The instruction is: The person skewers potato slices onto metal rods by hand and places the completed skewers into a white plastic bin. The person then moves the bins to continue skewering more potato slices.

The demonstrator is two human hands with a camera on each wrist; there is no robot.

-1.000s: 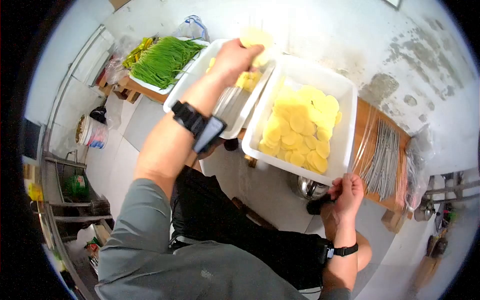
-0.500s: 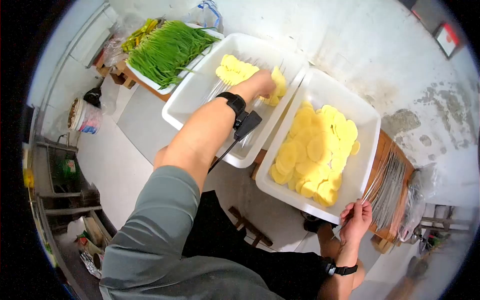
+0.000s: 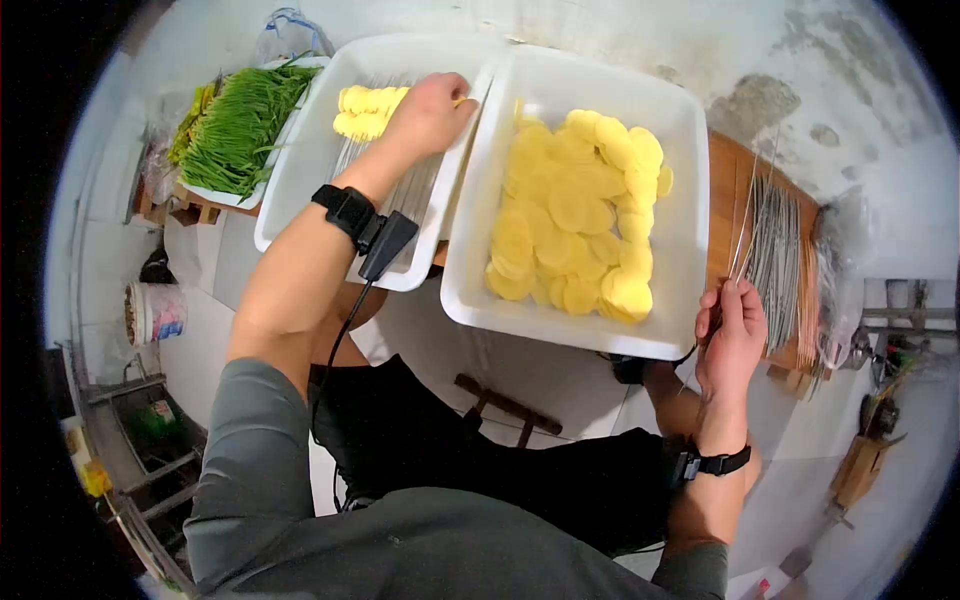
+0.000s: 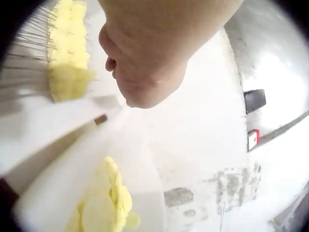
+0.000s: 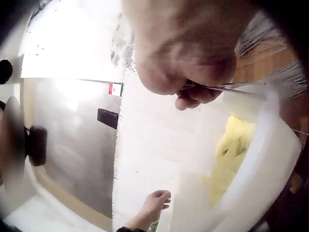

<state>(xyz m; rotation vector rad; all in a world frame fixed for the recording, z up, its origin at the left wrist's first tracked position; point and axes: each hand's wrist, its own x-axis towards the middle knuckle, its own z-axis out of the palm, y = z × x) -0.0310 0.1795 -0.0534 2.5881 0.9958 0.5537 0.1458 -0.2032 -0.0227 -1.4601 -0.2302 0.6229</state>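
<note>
My left hand (image 3: 430, 112) is over the left white tub (image 3: 290, 205), above a row of skewered yellow slices (image 3: 365, 110) that look like potato. A bit of yellow shows beside its bent fingers, whose tips are hidden; I cannot tell whether they hold a skewer. In the left wrist view the slice row (image 4: 70, 48) lies beside that hand, thin skewers sticking out. Just off the near right corner of the right tub (image 3: 465, 300), my right hand (image 3: 732, 325) pinches a few thin metal skewers (image 3: 745, 235) pointing up and away. Many loose slices (image 3: 580, 210) fill that tub.
Bare metal skewers (image 3: 775, 260) lie in a bundle on the wooden board (image 3: 728, 180) at right, beside a clear plastic bag (image 3: 840, 275). A tray of green chives (image 3: 235, 135) stands left of the tubs. The wall (image 3: 620, 25) rises close behind.
My left hand has brought yellow slices down into the left tub, where it stays low over the row. The right hand keeps its skewers near the right tub's corner. The head view has shifted.
</note>
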